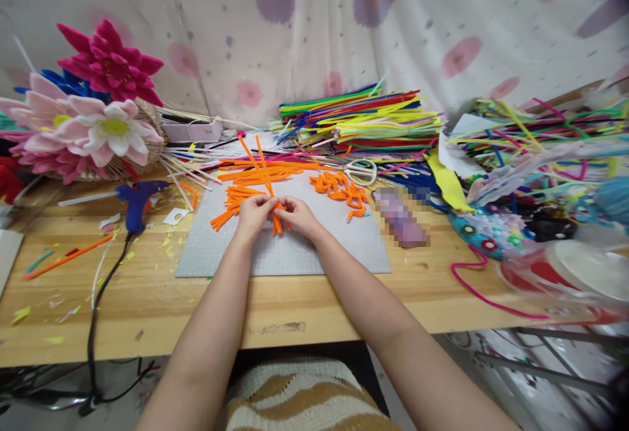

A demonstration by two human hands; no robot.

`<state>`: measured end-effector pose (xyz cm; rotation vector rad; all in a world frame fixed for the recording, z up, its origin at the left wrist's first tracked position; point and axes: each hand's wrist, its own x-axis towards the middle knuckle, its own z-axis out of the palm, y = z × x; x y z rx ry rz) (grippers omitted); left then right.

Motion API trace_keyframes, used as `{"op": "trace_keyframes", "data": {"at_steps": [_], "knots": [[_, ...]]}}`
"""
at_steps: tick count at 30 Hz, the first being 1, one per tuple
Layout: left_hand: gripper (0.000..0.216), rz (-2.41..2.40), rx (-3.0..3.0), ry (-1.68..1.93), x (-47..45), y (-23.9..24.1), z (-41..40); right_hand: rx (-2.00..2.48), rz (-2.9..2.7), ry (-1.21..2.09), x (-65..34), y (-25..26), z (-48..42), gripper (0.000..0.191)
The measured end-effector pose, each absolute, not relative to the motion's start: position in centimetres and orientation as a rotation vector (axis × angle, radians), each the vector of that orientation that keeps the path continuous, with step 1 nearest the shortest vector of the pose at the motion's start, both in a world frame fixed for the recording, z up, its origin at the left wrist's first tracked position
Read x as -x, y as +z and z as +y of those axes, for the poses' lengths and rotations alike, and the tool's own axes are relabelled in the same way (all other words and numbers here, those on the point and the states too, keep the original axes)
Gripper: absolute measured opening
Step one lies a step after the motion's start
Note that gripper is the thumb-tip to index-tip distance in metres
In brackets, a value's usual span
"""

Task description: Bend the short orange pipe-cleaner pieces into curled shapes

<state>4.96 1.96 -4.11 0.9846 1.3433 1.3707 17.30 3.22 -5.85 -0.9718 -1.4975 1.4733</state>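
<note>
Both hands meet over a grey cutting mat [206, 247], fingers pinched together. My left hand [254, 216] and my right hand [298, 213] grip orange pipe cleaners [264, 169] whose long ends rise in a V above the fingers; shorter orange ends stick out below. The fingers hide where the strands meet. Just left of my left hand lies a bundle of orange pipe cleaners [238, 200]. Farther back, longer orange pipe cleaners [265, 170] are spread out. On the mat's right side sits a pile of bent orange pieces [339, 190].
A blue glue gun [136, 203] with a black cord stands at left, near felt-like flowers [115, 126]. White-handled scissors [362, 171] lie behind the mat. Colourful pipe cleaners [363, 120] are stacked at the back. A pink pipe cleaner [472, 287] and a clear-wrapped roll [565, 270] are at right.
</note>
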Motion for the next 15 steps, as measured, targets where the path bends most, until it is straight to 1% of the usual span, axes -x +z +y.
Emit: {"op": "trace_keyframes", "data": {"at_steps": [3, 10, 15], "knots": [[0.034, 1.311, -0.973, 1.345, -5.0, -3.9, 1.8, 0.972, -1.442, 1.528, -17.4, -5.4, 3.2, 0.021], [0.047, 1.252, -0.942, 1.245, -4.6, -3.2, 1.5, 1.049, -1.343, 1.638, -17.9, -4.4, 3.2, 0.020], [0.049, 1.255, -0.909, 1.206, -3.8, -3.0, 1.5, 1.066, -1.280, 1.710, -18.0, -4.4, 3.3, 0.015]]}}
